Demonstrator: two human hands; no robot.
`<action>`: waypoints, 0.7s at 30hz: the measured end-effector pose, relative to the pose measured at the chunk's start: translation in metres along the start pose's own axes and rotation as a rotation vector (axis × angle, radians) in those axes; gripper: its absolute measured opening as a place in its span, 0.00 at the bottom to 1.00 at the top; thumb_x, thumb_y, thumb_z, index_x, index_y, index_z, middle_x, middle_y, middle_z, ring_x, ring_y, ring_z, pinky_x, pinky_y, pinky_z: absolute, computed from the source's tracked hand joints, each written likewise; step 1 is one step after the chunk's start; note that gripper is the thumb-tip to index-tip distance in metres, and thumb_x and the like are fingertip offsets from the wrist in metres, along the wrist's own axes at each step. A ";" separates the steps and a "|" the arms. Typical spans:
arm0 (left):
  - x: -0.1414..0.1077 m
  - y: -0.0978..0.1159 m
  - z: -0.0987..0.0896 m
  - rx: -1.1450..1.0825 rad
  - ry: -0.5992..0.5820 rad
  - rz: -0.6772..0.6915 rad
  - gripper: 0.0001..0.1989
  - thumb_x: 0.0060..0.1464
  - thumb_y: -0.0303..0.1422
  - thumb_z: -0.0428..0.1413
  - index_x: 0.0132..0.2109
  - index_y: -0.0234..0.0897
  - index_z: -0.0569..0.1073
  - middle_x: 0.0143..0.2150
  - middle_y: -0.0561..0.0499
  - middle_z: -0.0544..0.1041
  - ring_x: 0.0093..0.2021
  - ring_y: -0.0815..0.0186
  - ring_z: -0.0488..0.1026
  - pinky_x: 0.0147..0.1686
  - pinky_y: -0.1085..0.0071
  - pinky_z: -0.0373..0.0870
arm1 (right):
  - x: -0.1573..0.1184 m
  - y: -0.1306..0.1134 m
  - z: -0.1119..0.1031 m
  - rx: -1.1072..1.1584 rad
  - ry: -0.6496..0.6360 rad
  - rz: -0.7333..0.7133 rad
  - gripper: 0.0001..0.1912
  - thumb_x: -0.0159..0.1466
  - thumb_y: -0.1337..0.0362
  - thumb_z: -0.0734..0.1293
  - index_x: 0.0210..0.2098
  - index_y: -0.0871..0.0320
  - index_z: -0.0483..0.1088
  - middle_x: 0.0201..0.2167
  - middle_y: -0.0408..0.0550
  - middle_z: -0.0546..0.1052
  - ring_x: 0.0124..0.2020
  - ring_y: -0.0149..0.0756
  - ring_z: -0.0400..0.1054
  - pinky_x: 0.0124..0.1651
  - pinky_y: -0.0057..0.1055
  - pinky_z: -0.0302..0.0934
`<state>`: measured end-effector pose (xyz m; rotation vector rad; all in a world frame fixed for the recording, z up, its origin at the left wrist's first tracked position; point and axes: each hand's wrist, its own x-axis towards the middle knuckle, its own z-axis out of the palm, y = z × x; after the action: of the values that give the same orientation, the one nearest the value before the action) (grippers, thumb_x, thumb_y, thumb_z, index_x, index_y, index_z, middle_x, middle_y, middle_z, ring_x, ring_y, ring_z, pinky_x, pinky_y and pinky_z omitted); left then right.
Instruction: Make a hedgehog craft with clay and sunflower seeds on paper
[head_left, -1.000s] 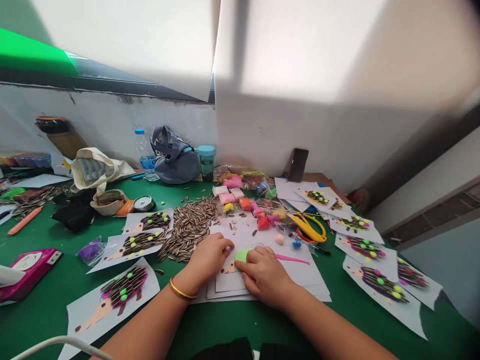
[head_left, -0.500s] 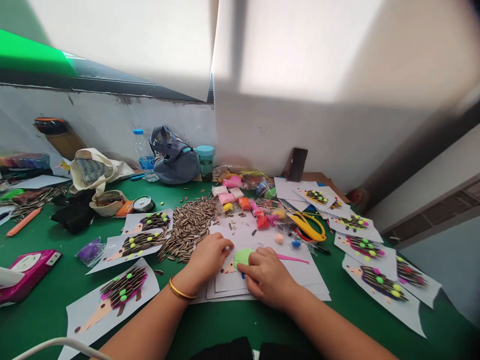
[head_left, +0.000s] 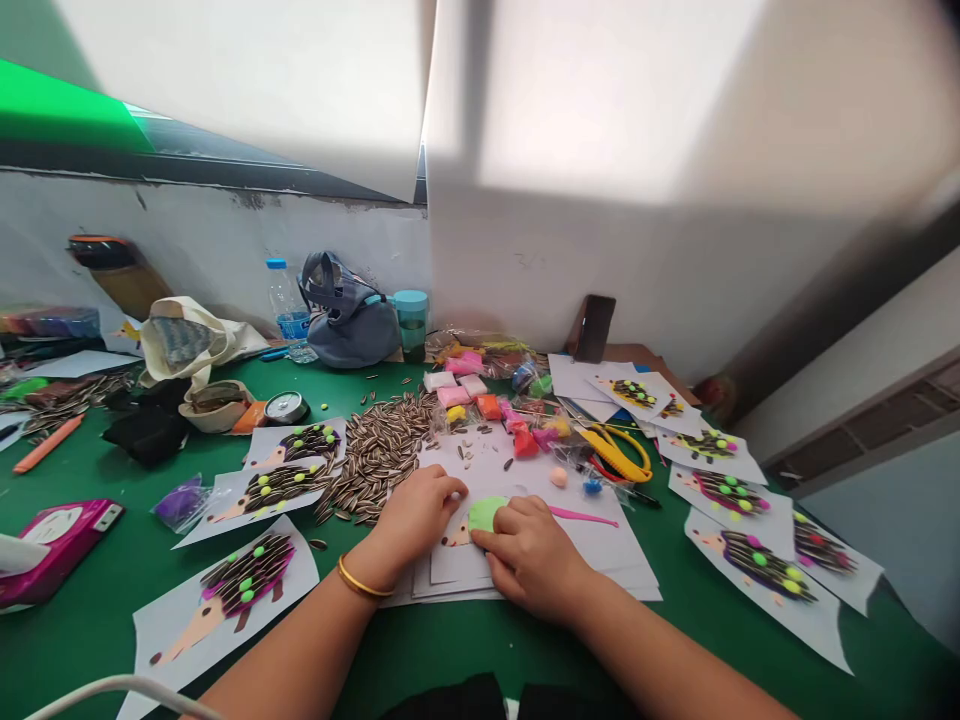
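A flat patch of light green modelling clay (head_left: 487, 514) lies on a hedgehog picture with a small pinkish face (head_left: 456, 536), on the top sheet of white paper (head_left: 457, 570). My right hand (head_left: 531, 555) is over the patch, fingers curled and closed, with the index fingertip pressing its lower edge. The patch's right part is hidden under the knuckles. My left hand (head_left: 421, 515) rests on the paper just left of the face, its fingers loosely bent and a little apart, holding nothing. A pink modelling tool (head_left: 585, 517) sticks out to the right behind my right hand.
Sunflower seeds (head_left: 382, 450) are heaped beyond my left hand. Bagged clay (head_left: 525, 440), a peach clay ball (head_left: 559, 477) and yellow-handled scissors (head_left: 619, 455) lie behind the paper. Seed-covered hedgehog pictures flank both sides, including one at left (head_left: 225, 600) and one at right (head_left: 765, 585).
My right hand has shifted slightly, its index finger now lower on the green clay. The clay's outline looks squarer, and a blue spot under the fingers is no longer visible. My left hand stays put.
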<state>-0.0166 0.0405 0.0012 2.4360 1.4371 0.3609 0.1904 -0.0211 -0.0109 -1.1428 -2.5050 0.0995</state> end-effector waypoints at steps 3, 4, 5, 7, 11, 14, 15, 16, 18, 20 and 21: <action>0.000 0.000 0.000 0.000 -0.005 -0.005 0.11 0.60 0.29 0.53 0.44 0.44 0.79 0.40 0.49 0.75 0.45 0.62 0.72 0.46 0.69 0.64 | 0.000 -0.002 0.000 -0.024 -0.021 -0.026 0.15 0.62 0.66 0.63 0.47 0.50 0.74 0.31 0.46 0.71 0.36 0.38 0.57 0.38 0.37 0.45; 0.000 0.000 0.000 0.000 -0.006 -0.004 0.11 0.60 0.29 0.53 0.44 0.44 0.79 0.39 0.49 0.75 0.45 0.62 0.72 0.46 0.68 0.64 | 0.000 -0.002 0.000 -0.022 -0.022 -0.028 0.15 0.63 0.66 0.63 0.47 0.50 0.74 0.31 0.46 0.71 0.36 0.38 0.57 0.39 0.37 0.45; 0.000 0.000 0.000 0.001 -0.007 -0.004 0.11 0.60 0.29 0.53 0.44 0.44 0.79 0.39 0.49 0.75 0.45 0.62 0.72 0.46 0.68 0.64 | 0.000 -0.002 0.000 -0.012 -0.019 -0.024 0.15 0.62 0.66 0.63 0.47 0.50 0.74 0.31 0.46 0.71 0.36 0.38 0.57 0.39 0.37 0.45; 0.000 0.000 0.000 0.000 -0.006 0.001 0.11 0.60 0.29 0.53 0.44 0.44 0.79 0.39 0.49 0.75 0.45 0.62 0.72 0.46 0.68 0.64 | 0.000 -0.002 0.001 0.024 0.004 -0.003 0.15 0.62 0.66 0.63 0.47 0.50 0.74 0.31 0.46 0.71 0.36 0.38 0.57 0.39 0.37 0.46; 0.000 0.000 0.000 0.001 -0.001 0.007 0.11 0.60 0.28 0.53 0.44 0.44 0.79 0.39 0.48 0.75 0.45 0.62 0.72 0.46 0.68 0.64 | 0.000 -0.001 0.002 0.050 0.042 0.030 0.16 0.62 0.67 0.63 0.49 0.50 0.73 0.33 0.46 0.71 0.37 0.38 0.58 0.40 0.37 0.46; 0.000 0.001 -0.001 0.004 -0.005 0.001 0.11 0.60 0.29 0.53 0.44 0.44 0.79 0.39 0.48 0.75 0.44 0.62 0.72 0.46 0.68 0.64 | 0.001 -0.001 0.003 0.033 0.013 0.018 0.17 0.62 0.67 0.64 0.49 0.50 0.73 0.33 0.46 0.71 0.37 0.38 0.58 0.40 0.37 0.46; 0.000 0.001 -0.001 0.004 -0.008 -0.001 0.11 0.60 0.29 0.53 0.44 0.44 0.79 0.40 0.48 0.75 0.44 0.62 0.72 0.45 0.68 0.64 | 0.001 -0.002 0.003 0.028 0.004 0.013 0.17 0.62 0.67 0.64 0.49 0.50 0.73 0.33 0.46 0.71 0.37 0.38 0.58 0.40 0.36 0.46; 0.000 0.001 -0.001 0.004 -0.009 -0.003 0.11 0.60 0.29 0.53 0.44 0.44 0.79 0.40 0.48 0.75 0.44 0.62 0.72 0.45 0.68 0.64 | 0.001 -0.002 0.003 0.026 -0.002 0.011 0.16 0.62 0.67 0.64 0.48 0.50 0.74 0.32 0.46 0.70 0.37 0.38 0.57 0.40 0.36 0.46; 0.000 0.001 -0.001 0.003 -0.008 -0.004 0.11 0.60 0.29 0.53 0.44 0.44 0.79 0.40 0.48 0.75 0.44 0.62 0.72 0.45 0.68 0.64 | 0.001 -0.002 0.003 0.034 -0.006 0.013 0.16 0.62 0.67 0.63 0.47 0.50 0.74 0.32 0.46 0.70 0.37 0.38 0.58 0.40 0.36 0.46; 0.000 0.001 -0.002 0.002 -0.005 -0.003 0.11 0.60 0.29 0.53 0.44 0.44 0.79 0.39 0.49 0.75 0.44 0.62 0.72 0.45 0.68 0.64 | 0.001 -0.002 0.003 0.049 0.002 0.024 0.15 0.62 0.67 0.63 0.48 0.50 0.74 0.33 0.46 0.71 0.37 0.38 0.58 0.40 0.36 0.46; -0.001 0.001 -0.002 0.001 -0.003 -0.001 0.11 0.60 0.29 0.53 0.44 0.44 0.79 0.39 0.49 0.75 0.44 0.61 0.72 0.45 0.68 0.64 | 0.001 -0.001 0.003 0.051 0.012 0.035 0.16 0.62 0.67 0.63 0.48 0.51 0.73 0.34 0.46 0.71 0.38 0.38 0.58 0.41 0.37 0.46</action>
<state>-0.0164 0.0396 0.0032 2.4350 1.4375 0.3560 0.1878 -0.0208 -0.0132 -1.1635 -2.4576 0.1646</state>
